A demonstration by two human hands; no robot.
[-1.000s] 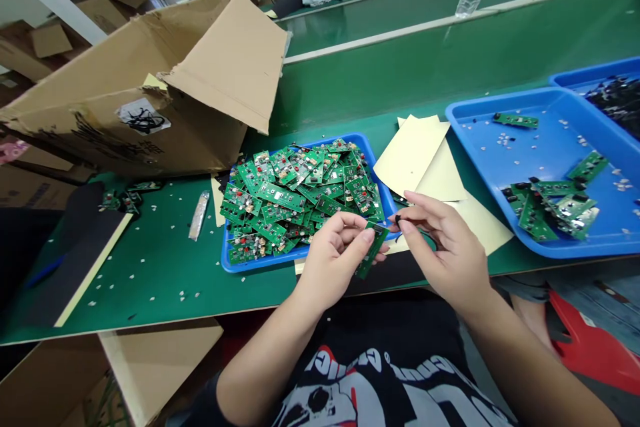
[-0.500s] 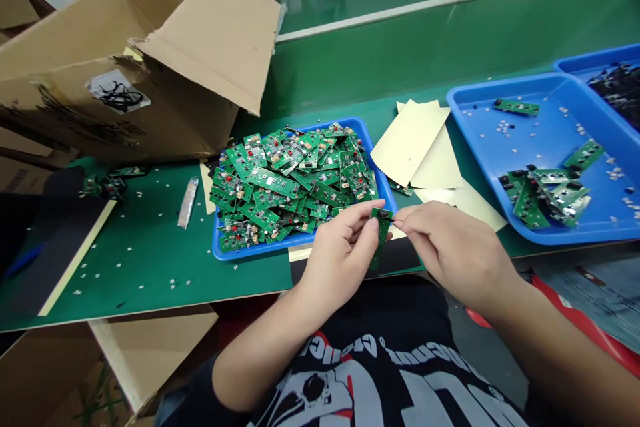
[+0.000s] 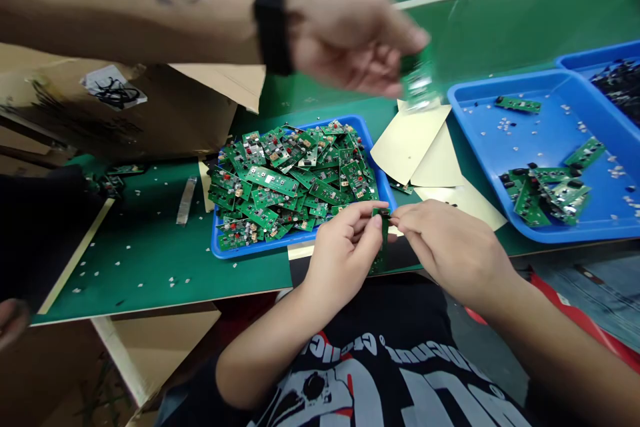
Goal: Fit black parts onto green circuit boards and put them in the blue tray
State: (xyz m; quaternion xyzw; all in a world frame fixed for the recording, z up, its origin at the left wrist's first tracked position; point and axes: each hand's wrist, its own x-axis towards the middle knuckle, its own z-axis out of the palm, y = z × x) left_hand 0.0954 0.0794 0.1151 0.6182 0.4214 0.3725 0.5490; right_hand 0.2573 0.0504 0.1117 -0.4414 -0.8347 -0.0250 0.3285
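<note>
My left hand (image 3: 345, 250) is closed round a small green circuit board (image 3: 383, 240), held upright at the table's front edge. My right hand (image 3: 450, 250) pinches the board's top end with thumb and forefinger; a tiny dark part shows at the fingertips. Just beyond my hands stands a blue tray (image 3: 300, 248) heaped with several green circuit boards (image 3: 295, 180). Another person's arm with a black wristband (image 3: 273, 13) reaches across from the left, its blurred hand (image 3: 350, 33) holding a green board (image 3: 419, 83) above the yellow sheets.
A large blue tray (image 3: 500, 167) at right holds a few boards (image 3: 550, 197); another blue tray (image 3: 600, 57) sits behind it. Yellow sheets (image 3: 420, 147) lie between trays. A torn cardboard box (image 3: 125, 113) lies at left. Small white bits dot the green table (image 3: 150, 260).
Another person's arm has come in from the left across the top, carrying a board toward the right. My hands stay together on the small board, almost unmoved.
</note>
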